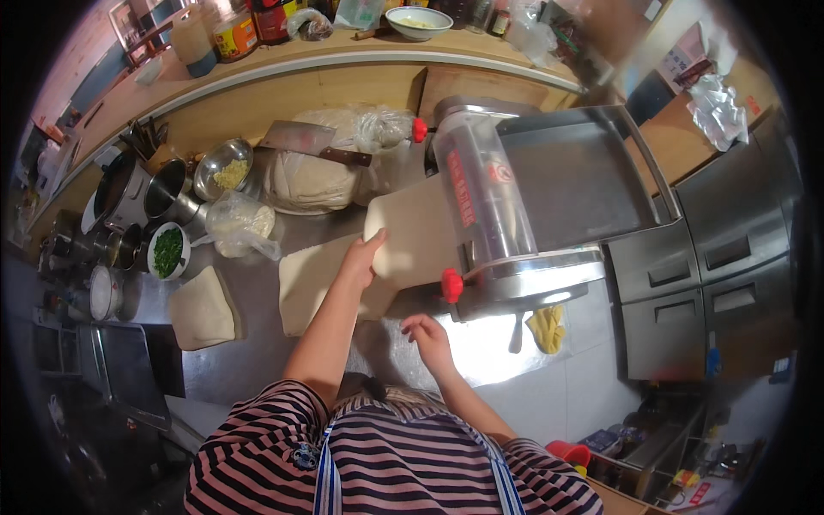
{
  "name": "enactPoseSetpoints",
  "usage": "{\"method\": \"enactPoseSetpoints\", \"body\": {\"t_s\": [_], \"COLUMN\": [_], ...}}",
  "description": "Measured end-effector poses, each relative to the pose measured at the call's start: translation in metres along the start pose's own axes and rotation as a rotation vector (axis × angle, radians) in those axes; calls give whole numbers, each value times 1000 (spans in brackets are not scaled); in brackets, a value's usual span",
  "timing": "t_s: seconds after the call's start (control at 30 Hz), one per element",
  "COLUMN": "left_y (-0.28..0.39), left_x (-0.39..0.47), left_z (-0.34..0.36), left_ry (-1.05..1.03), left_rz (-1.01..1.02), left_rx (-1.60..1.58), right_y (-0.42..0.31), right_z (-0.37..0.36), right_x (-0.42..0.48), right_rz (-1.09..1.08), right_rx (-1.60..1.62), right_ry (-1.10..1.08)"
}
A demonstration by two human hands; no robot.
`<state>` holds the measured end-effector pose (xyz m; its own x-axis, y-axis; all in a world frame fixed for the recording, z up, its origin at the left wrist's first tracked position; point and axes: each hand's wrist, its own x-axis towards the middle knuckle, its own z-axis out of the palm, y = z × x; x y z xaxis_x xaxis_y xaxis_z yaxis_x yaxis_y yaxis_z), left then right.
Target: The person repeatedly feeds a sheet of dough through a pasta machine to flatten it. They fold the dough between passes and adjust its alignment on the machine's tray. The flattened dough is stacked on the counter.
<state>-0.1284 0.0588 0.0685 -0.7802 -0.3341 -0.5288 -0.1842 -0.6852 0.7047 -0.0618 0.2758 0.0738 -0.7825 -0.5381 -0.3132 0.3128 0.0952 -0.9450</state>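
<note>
My left hand [364, 261] grips the near-left edge of a thick dough sheet [412, 232], thumb on top. The sheet's other end runs in under the clear cover [479, 187] of a steel dough sheeter [534, 277]. Beneath that sheet, another flat length of dough [315, 277] lies on the steel table. My right hand [428, 338] hovers empty below the sheet, near the machine's red knob [452, 285], fingers loosely bent and apart. Further left rests a folded dough slab [203, 312].
A cleaver [299, 136] lies across bagged dough [309, 183] behind the sheets. Left of it stand a steel bowl of chopped garlic or ginger [222, 161], a bagged dough piece [238, 222] and a bowl of chopped greens [168, 251]. A yellow cloth [547, 328] lies at the table's right edge.
</note>
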Motion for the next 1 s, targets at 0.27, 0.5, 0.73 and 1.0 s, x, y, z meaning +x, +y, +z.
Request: {"method": "enactPoseSetpoints", "body": {"t_s": [0.27,0.5,0.73,1.0], "left_y": [30,42,27,-28], "left_x": [-15,-29,-38,-49], "left_z": [-20,-43,-96,-186], "left_ry": [84,1,110,-14], "left_rz": [34,149,179,-199], "left_rx": [108,114,140,-237], "right_y": [16,-5,-4,9], "right_z": [18,1,17,79], "right_x": [168,182,172,149], "right_rz": [60,-31,56,120], "right_rx": [1455,1469,1415,992], "right_ry": [144,13,-176,-262]}}
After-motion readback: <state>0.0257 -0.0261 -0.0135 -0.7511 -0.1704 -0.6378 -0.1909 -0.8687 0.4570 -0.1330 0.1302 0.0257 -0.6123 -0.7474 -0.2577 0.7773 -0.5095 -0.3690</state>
